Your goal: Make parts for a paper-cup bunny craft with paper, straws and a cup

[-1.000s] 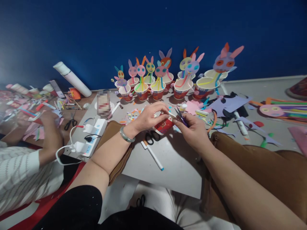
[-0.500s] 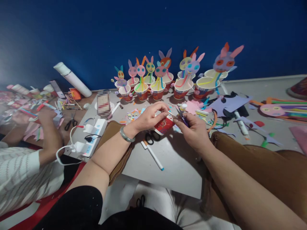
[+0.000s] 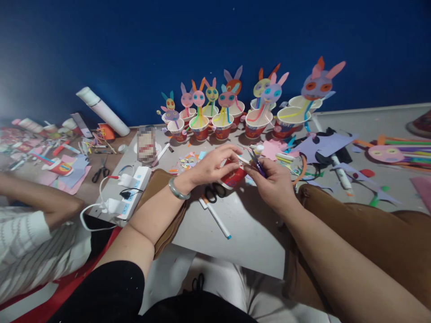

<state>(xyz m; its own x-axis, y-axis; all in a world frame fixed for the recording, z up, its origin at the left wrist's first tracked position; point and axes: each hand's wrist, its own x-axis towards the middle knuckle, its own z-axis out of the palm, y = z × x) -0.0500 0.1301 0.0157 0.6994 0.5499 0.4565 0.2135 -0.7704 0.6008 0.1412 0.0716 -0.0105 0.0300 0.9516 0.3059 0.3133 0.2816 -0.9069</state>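
Note:
My left hand [image 3: 215, 165] is closed on a small red printed paper cup [image 3: 233, 178], its fingers over the top of the cup. My right hand [image 3: 275, 183] grips a pair of purple-handled scissors [image 3: 257, 162], blades pointing up and to the left. The fingertips of that hand meet the cup's right side, and whether they pinch its edge I cannot tell. Just below the cup lie black-handled scissors [image 3: 215, 192] and a white marker [image 3: 218, 220] with a blue end. Behind my hands stand several paper cups [image 3: 222, 129] with paper rabbit heads on coloured strips.
Paper scraps [image 3: 188, 162] lie behind my left wrist; purple cut paper [image 3: 325, 146] and markers are at right. A white power strip [image 3: 139, 190] sits left, by a brown cushion [image 3: 161, 188]. A co-worker's arm [image 3: 43, 199] reaches in at far left, near another cup [image 3: 62, 167].
My left fingers have shifted a little on the cup, which sits slightly farther right. The co-worker's hand has drawn back, leaving a cup lying on coloured paper.

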